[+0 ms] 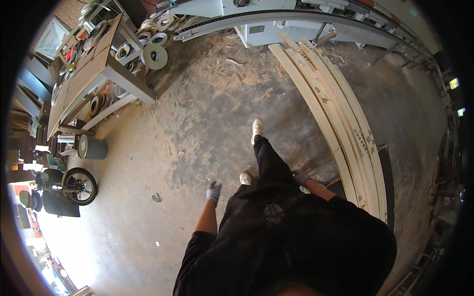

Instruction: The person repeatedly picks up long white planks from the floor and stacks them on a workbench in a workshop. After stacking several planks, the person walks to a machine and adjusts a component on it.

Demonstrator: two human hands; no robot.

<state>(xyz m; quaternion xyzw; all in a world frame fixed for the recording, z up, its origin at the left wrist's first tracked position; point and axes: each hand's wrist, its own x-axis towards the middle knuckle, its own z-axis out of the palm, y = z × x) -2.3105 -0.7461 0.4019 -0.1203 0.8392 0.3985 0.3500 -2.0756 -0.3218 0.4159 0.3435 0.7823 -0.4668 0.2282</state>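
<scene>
My left hand, in a grey glove, hangs out beside my body over the concrete floor. Its fingers are loosely apart and nothing is in them. Close to my right thigh is my right hand, also gloved and dark in shadow; its fingers are too dim to read. Long pale wooden boards lie side by side in a stack to my right, their near end beyond my right arm. The right hand is apart from them. One white shoe is set ahead of the other in a stride.
A long grey machine with a chain rail spans the far side. At the left stand a wooden workbench, rolls of edging tape, a grey-green drum and a motorbike wheel. Sawdust and small scraps lie on the floor.
</scene>
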